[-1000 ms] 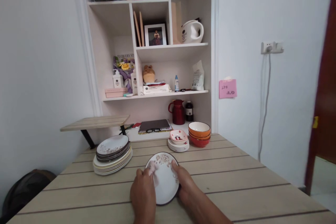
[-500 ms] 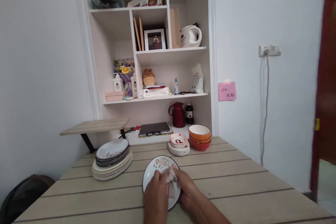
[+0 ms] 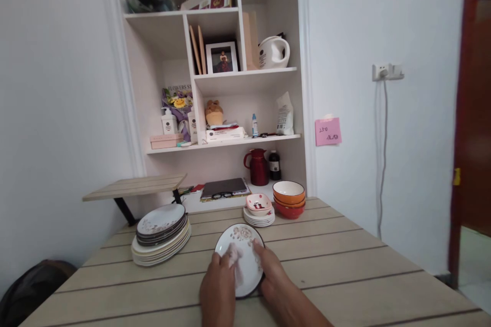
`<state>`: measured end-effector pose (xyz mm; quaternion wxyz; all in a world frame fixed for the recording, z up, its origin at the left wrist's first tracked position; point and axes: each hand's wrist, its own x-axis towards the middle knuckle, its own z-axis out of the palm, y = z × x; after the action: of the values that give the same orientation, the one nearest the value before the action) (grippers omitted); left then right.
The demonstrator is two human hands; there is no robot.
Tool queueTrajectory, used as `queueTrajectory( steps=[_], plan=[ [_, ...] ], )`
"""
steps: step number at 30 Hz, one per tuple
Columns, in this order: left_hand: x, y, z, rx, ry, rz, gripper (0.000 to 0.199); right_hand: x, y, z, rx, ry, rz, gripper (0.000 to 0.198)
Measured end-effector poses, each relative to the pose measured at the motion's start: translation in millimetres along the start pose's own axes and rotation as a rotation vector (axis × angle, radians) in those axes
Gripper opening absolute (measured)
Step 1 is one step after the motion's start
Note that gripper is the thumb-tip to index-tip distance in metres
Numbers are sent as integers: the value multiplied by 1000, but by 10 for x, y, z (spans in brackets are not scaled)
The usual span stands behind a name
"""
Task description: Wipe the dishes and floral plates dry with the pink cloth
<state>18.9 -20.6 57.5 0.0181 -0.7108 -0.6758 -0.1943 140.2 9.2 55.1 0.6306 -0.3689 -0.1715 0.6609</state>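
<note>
Head view: a round white plate with a dark rim and brown floral print [image 3: 250, 260] is held at the lower centre of the frame. Its right edge is grasped by the right hand [image 3: 274, 273], whose thumb is laid over the face; the other fingers are hidden. A pale, crumpled cloth [image 3: 235, 255] is pinched by the left hand [image 3: 218, 283] and set against the plate's left half. Whether the plate's lower edge is rested on the light wood-plank counter [image 3: 345, 276] cannot be told.

Left of the plate, well apart from it, a stack of dark-rimmed white plates [image 3: 161, 222] is carried on a stack of cream and white plates [image 3: 163, 253], placed near the counter's left edge. Near the far edge, a small pink-and-white bowl [image 3: 258, 204] is set on small white dishes [image 3: 259, 218], and just beside them, to the right, orange and red round bowls [image 3: 289, 199] are nested. Room for sideways movement is offered by planks on both sides of the hands, the wider stretch being toward the lower right of the frame, where the counter's right edge is seen slanting down.
</note>
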Motion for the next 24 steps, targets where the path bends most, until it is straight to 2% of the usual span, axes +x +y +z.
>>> queueTrajectory(
  steps=[3,11,14,20,24],
  plan=[
    [-34,91,12,-17,-33,67,40,27,2,-35,15,-23,-11,20],
    [-46,136,2,-47,-26,100,38,41,16,-57,-50,-90,-1,18],
    [-14,98,-13,-21,3,58,40,2,15,-32,-77,-101,15,20],
    [62,-121,-38,9,52,-175,36,-51,53,-10,-114,-106,-13,24],
    [67,-118,18,-7,18,-117,39,13,88,-59,-38,-83,-34,24]
  ],
)
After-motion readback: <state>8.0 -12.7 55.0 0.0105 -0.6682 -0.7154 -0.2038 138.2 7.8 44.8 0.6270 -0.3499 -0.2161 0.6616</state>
